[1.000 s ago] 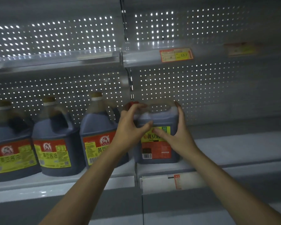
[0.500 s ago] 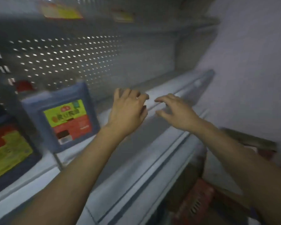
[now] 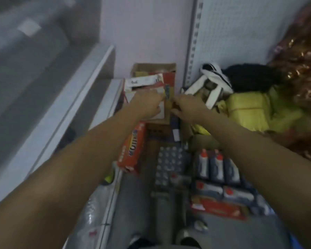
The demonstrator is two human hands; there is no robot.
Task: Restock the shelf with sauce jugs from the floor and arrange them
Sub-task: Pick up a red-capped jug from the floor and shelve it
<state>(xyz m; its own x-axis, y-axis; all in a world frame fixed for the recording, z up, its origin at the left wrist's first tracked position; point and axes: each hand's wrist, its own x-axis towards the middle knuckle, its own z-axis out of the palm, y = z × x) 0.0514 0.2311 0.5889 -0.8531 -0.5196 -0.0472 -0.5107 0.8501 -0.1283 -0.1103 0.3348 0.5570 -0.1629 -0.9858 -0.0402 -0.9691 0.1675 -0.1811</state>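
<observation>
I am looking down at the floor beside the shelf [image 3: 74, 103], whose white edge runs along the left. My left hand [image 3: 148, 105] and my right hand [image 3: 186, 109] are stretched out side by side, almost touching, over an open cardboard box [image 3: 153, 69] against the wall. A dark blue container with a white label [image 3: 175, 129] stands just below my right hand; blur hides whether it is a sauce jug. Both hands have bent fingers, and the blur hides whether they grip anything. No jug on the shelf is in view.
An orange carton [image 3: 133, 150] lies under my left forearm. Packs of dark bottles with red caps [image 3: 217, 168] fill the floor on the right. A white bag [image 3: 210, 87], a yellow bundle [image 3: 248, 108] and a shiny copper wrapping [image 3: 302, 51] crowd the right side.
My view has swung from the shelf and its jugs down to the floor on the right. Both hands have left the jug set on the shelf and moved down over the cardboard box.
</observation>
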